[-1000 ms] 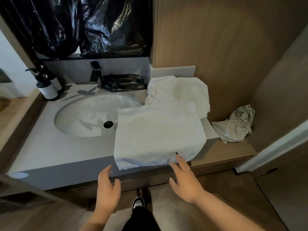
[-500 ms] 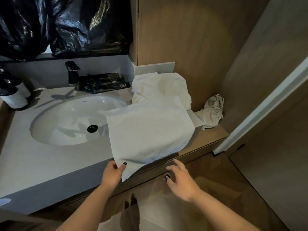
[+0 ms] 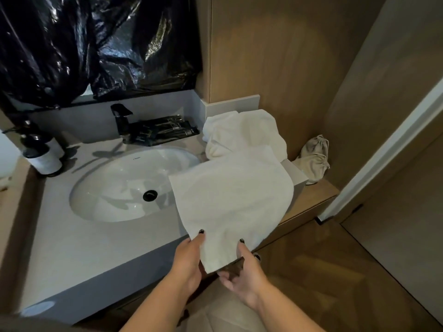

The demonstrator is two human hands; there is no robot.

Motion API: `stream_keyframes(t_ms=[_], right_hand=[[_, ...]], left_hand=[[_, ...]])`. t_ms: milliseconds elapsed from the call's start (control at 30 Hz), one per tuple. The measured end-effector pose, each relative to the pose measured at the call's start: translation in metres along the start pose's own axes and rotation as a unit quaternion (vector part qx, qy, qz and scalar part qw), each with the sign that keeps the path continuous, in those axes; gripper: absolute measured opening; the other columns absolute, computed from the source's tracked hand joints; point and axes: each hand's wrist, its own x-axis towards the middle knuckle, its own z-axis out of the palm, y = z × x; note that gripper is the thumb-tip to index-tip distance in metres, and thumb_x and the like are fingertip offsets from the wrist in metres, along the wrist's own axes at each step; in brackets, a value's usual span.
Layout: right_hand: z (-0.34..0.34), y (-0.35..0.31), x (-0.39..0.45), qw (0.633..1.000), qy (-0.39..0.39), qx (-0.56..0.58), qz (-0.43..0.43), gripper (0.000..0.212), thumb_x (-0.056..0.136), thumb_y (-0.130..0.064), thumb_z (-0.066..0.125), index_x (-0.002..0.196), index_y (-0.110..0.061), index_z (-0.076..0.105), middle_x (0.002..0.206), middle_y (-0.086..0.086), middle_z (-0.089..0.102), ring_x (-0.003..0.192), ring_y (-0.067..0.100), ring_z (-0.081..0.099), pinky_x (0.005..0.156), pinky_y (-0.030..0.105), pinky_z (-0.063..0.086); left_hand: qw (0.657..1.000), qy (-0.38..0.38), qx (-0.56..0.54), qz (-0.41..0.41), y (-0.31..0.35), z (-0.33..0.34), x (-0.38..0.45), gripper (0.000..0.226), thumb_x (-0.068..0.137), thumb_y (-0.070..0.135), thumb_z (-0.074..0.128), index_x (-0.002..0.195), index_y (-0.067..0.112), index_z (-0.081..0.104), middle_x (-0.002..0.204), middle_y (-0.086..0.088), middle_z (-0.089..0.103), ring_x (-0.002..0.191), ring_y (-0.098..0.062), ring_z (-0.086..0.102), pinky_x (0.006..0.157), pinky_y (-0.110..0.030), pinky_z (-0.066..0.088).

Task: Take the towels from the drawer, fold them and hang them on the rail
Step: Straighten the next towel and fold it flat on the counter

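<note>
Gripping folded towel [image 3: 230,202] | left hand [image 3: 189,262] pinches corner | right hand [image 3: 244,271] apparently pinches too

sink [image 3: 115,188]; black tap [image 3: 121,122]; soap bottles [image 3: 43,154]; black sachets [image 3: 163,130]; beige pouch [image 3: 314,159]

Fingers of both hands [image 3: 215,264] under the folded towel [image 3: 230,200]; pump bottles [image 3: 40,152] blurred.
</note>
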Motion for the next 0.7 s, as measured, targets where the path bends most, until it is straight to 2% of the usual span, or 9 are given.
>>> stream_keyframes(t_ms=[100,233,367,433,500,567,633,700], right_hand=[[0.004,0.005,0.002,0.994,-0.028,0.102,-0.025,0.036,0.095,-0.036,0.063,0.118,-0.007,0.062,0.110,0.021,0.069,0.098,0.035,0.068,0.072,0.043,0.060],[0.004,0.004,0.003,0.985,-0.034,0.153,-0.076,0.033,0.099,-0.023,0.058,0.123,-0.002,0.059,0.086,0.014,0.076,0.070,0.026,0.074,0.063,0.039,0.062],[0.005,0.002,0.009,0.981,-0.025,0.167,-0.094,0.029,0.098,-0.018,0.060,0.124,-0.004,0.061,0.106,0.017,0.074,0.094,0.032,0.072,0.075,0.044,0.061],[0.005,-0.002,0.010,0.975,-0.030,0.190,-0.114,0.029,0.099,-0.014,0.058,0.126,-0.005,0.061,0.112,0.017,0.072,0.104,0.033,0.069,0.087,0.046,0.058],[0.003,-0.013,0.008,0.963,-0.023,0.227,-0.141,0.028,0.097,-0.011,0.058,0.124,-0.005,0.062,0.111,0.016,0.072,0.105,0.032,0.068,0.086,0.045,0.058],[-0.003,-0.030,0.003,0.953,0.002,0.253,-0.165,0.023,0.096,-0.010,0.060,0.118,-0.008,0.065,0.108,0.014,0.073,0.101,0.031,0.069,0.078,0.043,0.060],[-0.011,-0.047,-0.001,0.948,0.055,0.247,-0.192,0.016,0.094,-0.007,0.063,0.110,-0.010,0.064,0.109,0.012,0.072,0.095,0.028,0.070,0.078,0.042,0.058],[-0.017,-0.064,-0.002,0.938,0.129,0.215,-0.239,0.031,0.090,-0.005,0.067,0.120,-0.010,0.059,0.111,0.011,0.070,0.093,0.028,0.070,0.084,0.046,0.058]], left_hand=[[0.999,-0.011,-0.036,-0.037,0.009,-0.004,-0.008,0.023,0.099,0.019,0.057,0.112,0.002,0.067,0.106,-0.015,0.075,0.098,-0.032,0.071,0.077,-0.041,0.056],[0.996,-0.059,-0.019,-0.058,0.009,-0.010,-0.012,0.023,0.094,0.007,0.060,0.116,0.000,0.067,0.113,-0.019,0.072,0.105,-0.035,0.069,0.087,-0.045,0.054],[0.994,-0.068,0.082,-0.011,0.009,-0.013,-0.012,0.020,0.099,0.006,0.054,0.114,0.009,0.067,0.109,-0.011,0.074,0.099,-0.028,0.072,0.085,-0.044,0.056],[0.990,-0.037,0.137,0.016,0.012,-0.014,-0.010,0.018,0.101,0.011,0.053,0.114,0.013,0.067,0.107,-0.007,0.075,0.098,-0.027,0.072,0.088,-0.045,0.056],[0.984,0.003,0.172,0.041,0.015,-0.014,-0.006,0.020,0.101,0.014,0.055,0.118,0.011,0.065,0.108,-0.007,0.074,0.102,-0.028,0.069,0.095,-0.045,0.053],[0.983,0.035,0.174,0.044,0.018,-0.017,-0.003,0.021,0.101,0.016,0.055,0.119,0.010,0.063,0.113,-0.009,0.071,0.106,-0.031,0.066,0.101,-0.049,0.049],[0.983,0.059,0.170,0.042,0.021,-0.021,0.000,0.014,0.101,0.017,0.056,0.112,0.012,0.062,0.116,-0.010,0.069,0.109,-0.033,0.064,0.104,-0.052,0.046],[0.981,0.072,0.171,0.051,0.021,-0.024,0.005,0.016,0.100,0.017,0.057,0.115,0.012,0.059,0.122,-0.010,0.066,0.113,-0.032,0.061,0.106,-0.052,0.044]])
